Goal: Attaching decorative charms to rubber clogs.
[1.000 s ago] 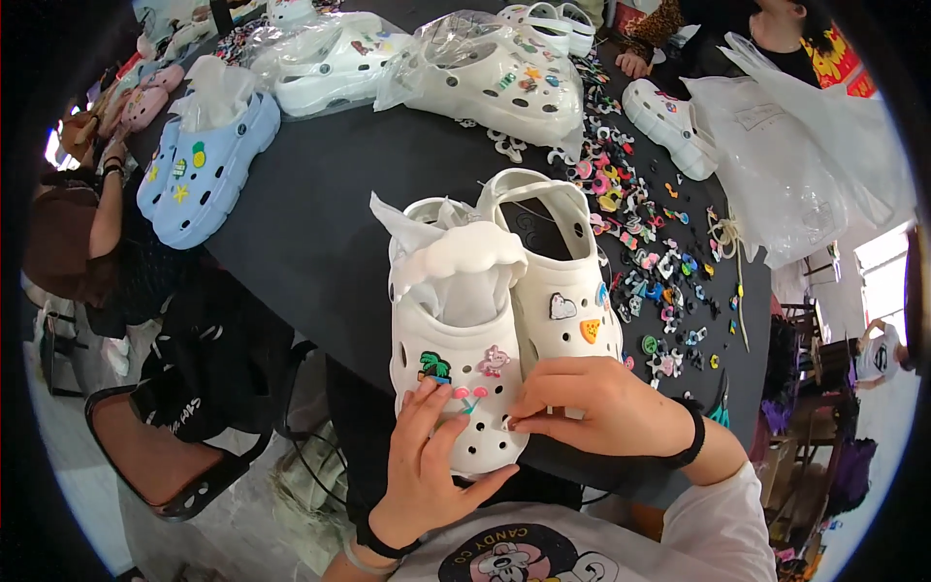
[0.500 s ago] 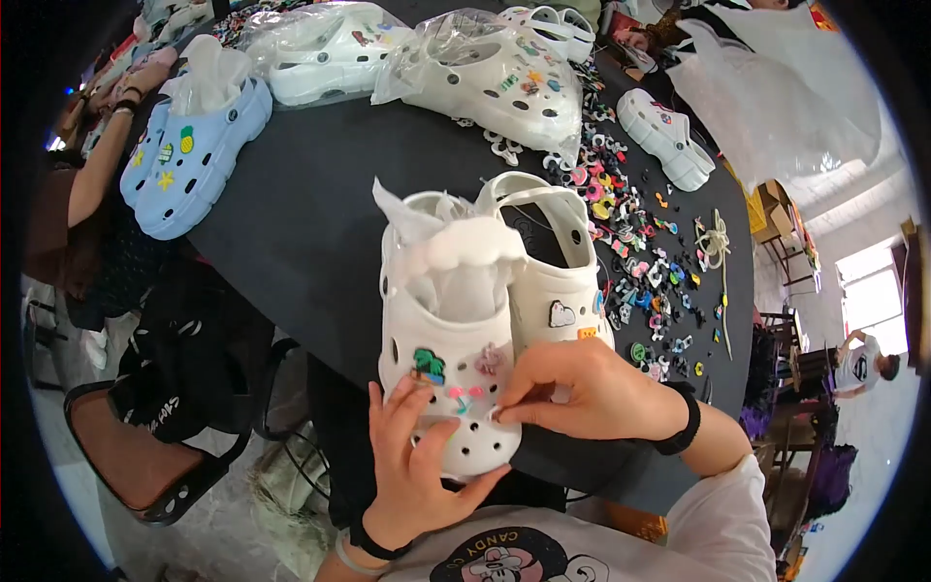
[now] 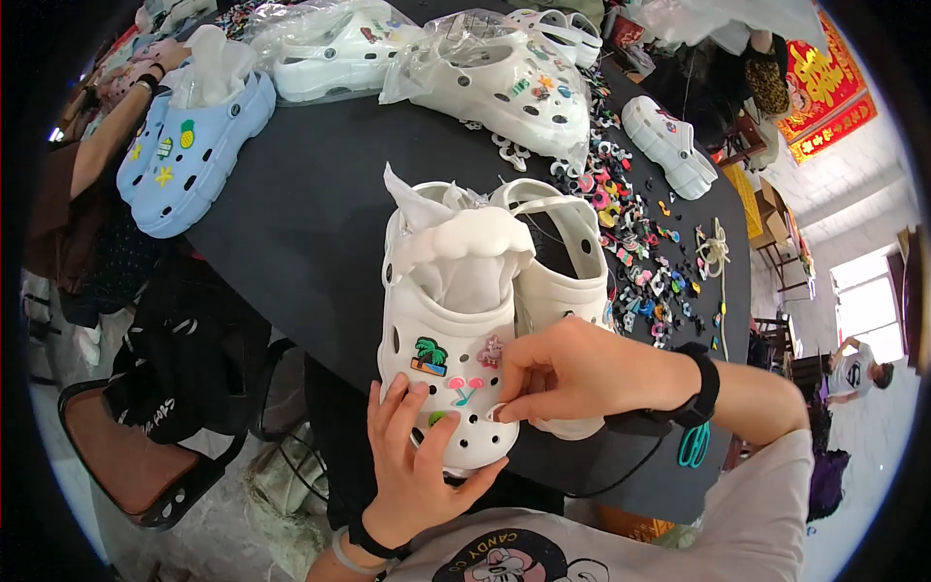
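Note:
A white clog [image 3: 402,310] stuffed with white paper stands with its toe toward me. On its upper sit a palm tree charm [image 3: 429,356], a pink sparkly charm [image 3: 491,351] and a pink-and-teal charm [image 3: 465,390]. My left hand [image 3: 422,475] grips the toe, fingers over the left side and thumb along the front edge; a green charm [image 3: 438,418] shows beside those fingers. With thumb and forefinger, my right hand [image 3: 592,373] pinches a small white charm [image 3: 496,412] against the toe's right side. A second white clog [image 3: 572,278] stands alongside, partly hidden by my right hand.
Loose colourful charms [image 3: 640,252] are heaped to the right. Bagged white clogs [image 3: 495,82], a light blue clog [image 3: 189,145] and another white clog [image 3: 669,145] stand farther back. Teal scissors [image 3: 693,444] lie beside my right forearm. A chair [image 3: 145,451] is at left.
My right forearm has swung outward, and the scissors now show. My right fingers remain at the same spot on the clog. The plastic sheet at upper right has moved up, uncovering red posters.

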The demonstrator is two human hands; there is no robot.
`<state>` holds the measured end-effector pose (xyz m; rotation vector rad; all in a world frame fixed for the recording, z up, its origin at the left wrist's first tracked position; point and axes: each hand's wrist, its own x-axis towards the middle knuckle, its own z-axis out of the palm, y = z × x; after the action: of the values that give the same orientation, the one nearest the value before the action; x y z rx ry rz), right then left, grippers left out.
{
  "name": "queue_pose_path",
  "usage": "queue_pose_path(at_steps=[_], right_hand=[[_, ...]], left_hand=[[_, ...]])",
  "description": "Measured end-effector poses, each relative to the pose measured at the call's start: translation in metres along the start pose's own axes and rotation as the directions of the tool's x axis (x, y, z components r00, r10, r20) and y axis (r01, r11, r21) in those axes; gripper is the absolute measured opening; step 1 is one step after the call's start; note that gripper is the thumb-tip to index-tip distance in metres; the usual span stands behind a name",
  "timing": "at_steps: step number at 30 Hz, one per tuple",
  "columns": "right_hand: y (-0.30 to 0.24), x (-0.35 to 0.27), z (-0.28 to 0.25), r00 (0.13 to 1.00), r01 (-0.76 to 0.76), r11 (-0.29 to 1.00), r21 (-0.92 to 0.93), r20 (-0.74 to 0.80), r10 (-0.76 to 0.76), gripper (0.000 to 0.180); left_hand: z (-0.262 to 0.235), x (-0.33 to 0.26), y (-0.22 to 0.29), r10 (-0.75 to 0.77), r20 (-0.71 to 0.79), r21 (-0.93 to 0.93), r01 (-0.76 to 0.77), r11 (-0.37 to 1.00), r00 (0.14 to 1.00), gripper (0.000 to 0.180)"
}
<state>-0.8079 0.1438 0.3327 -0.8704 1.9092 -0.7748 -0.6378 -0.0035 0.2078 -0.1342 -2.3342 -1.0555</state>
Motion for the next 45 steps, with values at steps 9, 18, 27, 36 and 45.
queue_pose_path(at_steps=[9,18,27,36,45], right_hand=[[-0.020,0.015,-0.016,0.898,-0.374,0.908,-0.188,0.168,0.405,0.042],[-0.023,0.032,-0.009,0.766,-0.594,0.804,-0.025,0.288,0.574,0.050],[-0.016,0.020,0.012,0.785,-0.619,0.772,0.147,0.094,0.612,0.054],[-0.015,0.016,0.032,0.786,-0.604,0.795,0.049,-0.123,0.605,0.050],[-0.015,0.020,0.036,0.704,-0.642,0.734,0.219,-0.209,0.678,0.060]], left_hand=[[0.009,-0.008,-0.007,0.042,-0.047,-0.035,-0.044,0.998,0.998,0.071],[0.010,-0.017,-0.014,0.016,-0.043,-0.046,-0.018,0.999,0.999,0.054],[0.015,-0.029,-0.018,0.054,0.007,-0.074,-0.053,0.996,0.999,0.047],[0.019,-0.025,-0.017,0.034,-0.058,-0.115,-0.040,0.993,0.998,0.041],[0.017,-0.017,-0.015,0.048,-0.025,-0.104,-0.050,0.993,0.999,0.043]])
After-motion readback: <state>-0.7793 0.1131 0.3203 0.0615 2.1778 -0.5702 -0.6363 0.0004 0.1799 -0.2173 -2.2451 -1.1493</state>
